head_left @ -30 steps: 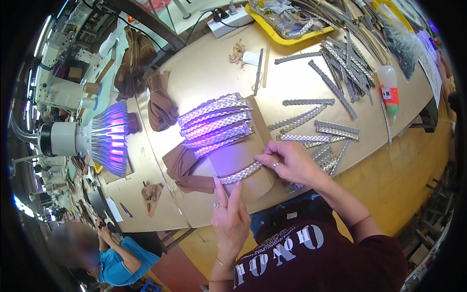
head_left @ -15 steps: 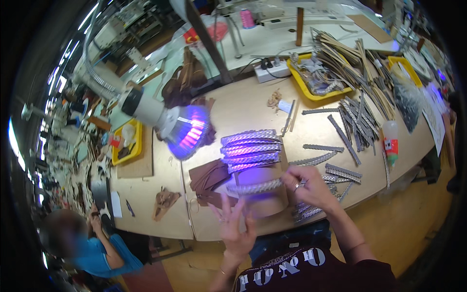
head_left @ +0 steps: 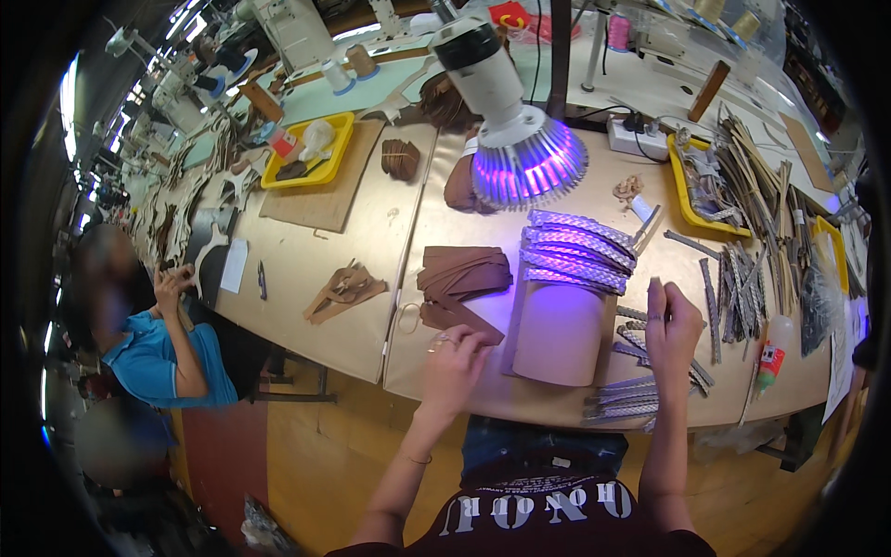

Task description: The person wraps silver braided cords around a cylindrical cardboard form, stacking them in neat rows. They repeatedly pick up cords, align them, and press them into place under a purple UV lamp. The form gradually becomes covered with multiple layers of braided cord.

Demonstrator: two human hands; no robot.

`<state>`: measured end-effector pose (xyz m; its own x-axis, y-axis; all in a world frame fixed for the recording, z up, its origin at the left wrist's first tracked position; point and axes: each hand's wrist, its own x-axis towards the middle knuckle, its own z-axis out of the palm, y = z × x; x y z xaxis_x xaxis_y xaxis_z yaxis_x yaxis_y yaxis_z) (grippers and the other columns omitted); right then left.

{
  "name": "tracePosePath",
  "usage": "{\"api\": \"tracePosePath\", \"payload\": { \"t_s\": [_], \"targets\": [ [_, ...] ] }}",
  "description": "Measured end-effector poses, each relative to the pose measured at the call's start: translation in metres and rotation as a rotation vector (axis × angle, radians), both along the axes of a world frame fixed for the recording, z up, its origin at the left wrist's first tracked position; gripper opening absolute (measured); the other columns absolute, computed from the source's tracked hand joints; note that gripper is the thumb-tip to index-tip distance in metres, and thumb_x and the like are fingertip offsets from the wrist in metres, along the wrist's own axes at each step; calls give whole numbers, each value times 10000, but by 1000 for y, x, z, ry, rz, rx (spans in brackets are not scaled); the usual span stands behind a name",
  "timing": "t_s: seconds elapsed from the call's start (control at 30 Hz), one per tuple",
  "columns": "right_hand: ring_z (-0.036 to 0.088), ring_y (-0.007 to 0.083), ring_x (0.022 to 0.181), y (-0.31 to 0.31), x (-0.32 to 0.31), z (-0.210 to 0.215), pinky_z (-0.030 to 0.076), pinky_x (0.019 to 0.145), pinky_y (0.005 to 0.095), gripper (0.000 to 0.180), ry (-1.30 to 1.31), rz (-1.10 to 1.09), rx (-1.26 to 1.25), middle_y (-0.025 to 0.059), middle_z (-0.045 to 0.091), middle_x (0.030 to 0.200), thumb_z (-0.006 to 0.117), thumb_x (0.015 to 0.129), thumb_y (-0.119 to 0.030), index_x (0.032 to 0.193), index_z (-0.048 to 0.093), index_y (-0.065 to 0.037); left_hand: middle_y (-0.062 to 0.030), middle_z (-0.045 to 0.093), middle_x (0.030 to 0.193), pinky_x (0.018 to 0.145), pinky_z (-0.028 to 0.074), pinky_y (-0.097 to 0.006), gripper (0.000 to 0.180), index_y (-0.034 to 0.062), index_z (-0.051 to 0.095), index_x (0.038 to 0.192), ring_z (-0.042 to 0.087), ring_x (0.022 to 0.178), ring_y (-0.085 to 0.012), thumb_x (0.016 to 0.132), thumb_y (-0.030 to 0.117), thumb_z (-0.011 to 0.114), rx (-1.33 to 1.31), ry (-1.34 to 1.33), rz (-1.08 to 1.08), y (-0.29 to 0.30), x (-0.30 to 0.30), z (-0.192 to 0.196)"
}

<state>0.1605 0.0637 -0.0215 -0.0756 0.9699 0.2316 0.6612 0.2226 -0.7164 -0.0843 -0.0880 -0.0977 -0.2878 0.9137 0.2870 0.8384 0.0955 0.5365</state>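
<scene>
A curved tan form (head_left: 561, 339) stands on the table before me. Several silver-grey braided strips (head_left: 580, 255) lie across its far part under a purple-lit lamp (head_left: 529, 162). Left of the form is a folded stack of brown flat strips (head_left: 464, 274). My left hand (head_left: 455, 362) is closed, fingertips at the lower edge of the stack's slanting strip; whether they grip it cannot be told. To the form's right, my right hand (head_left: 675, 325) is raised and closed, fingers pinched together, with anything in them too small to make out. More braided strips (head_left: 624, 401) lie below it.
A yellow tray (head_left: 691, 204) of scraps, loose strips (head_left: 738, 288) and a red-labelled bottle (head_left: 768, 353) are on the right. Left are another yellow tray (head_left: 311, 158) and a brown strip bundle (head_left: 348, 290). A person in blue (head_left: 172, 357) sits at far left.
The braided strip held across the form's near part is no longer there; the tan surface shows bare. My right hand has moved off to the form's right. My left hand's spread fingers have closed.
</scene>
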Motion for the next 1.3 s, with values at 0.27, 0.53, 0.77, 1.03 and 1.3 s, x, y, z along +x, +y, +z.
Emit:
{"api": "tracePosePath", "payload": {
  "t_s": [0.27, 0.53, 0.77, 1.03, 1.3],
  "targets": [
    [536, 239, 610, -55, -35, 13, 376, 603, 381, 298, -163, 533, 265, 48, 534, 655, 721, 856, -271, 702, 537, -95, -131, 618, 973, 822, 488, -422, 167, 4, 701, 960, 594, 925, -315, 819, 93, 711, -2, -64, 12, 5, 3, -22],
    [539, 217, 653, -78, -71, 9, 367, 626, 366, 252, -263, 867, 293, 18, 526, 666, 738, 827, -297, 724, 597, -114, -143, 619, 1015, 800, 502, -412, 189, 10, 673, 1003, 617, 892, -298, 815, 32, 672, 57, -161, 30, 5, -2, -19],
    [537, 188, 657, -71, -83, -5, 364, 620, 348, 292, -217, 897, 338, 15, 501, 675, 685, 874, -319, 703, 555, -121, -150, 602, 1156, 898, 464, -430, 224, 66, 679, 1023, 577, 1060, -331, 802, 34, 679, 56, 127, 89, -1, -54, -6],
    [544, 208, 672, -69, -78, -1, 369, 627, 340, 266, -99, 885, 255, 10, 525, 679, 718, 855, -308, 728, 587, -115, -101, 661, 1106, 923, 460, -385, 164, 53, 672, 999, 620, 1017, -231, 838, 60, 700, 44, 216, 28, -15, -74, 11],
    [613, 287, 905, -75, -74, 27, 501, 798, 356, 409, 297, 799, -203, 132, 604, 1035, 760, 841, -289, 1095, 625, 1, -75, 705, 850, 688, 526, -216, 133, -19, 609, 1035, 663, 747, -107, 908, -9, 648, 28, -1515, 96, -35, 10, 66]
  ]
}}
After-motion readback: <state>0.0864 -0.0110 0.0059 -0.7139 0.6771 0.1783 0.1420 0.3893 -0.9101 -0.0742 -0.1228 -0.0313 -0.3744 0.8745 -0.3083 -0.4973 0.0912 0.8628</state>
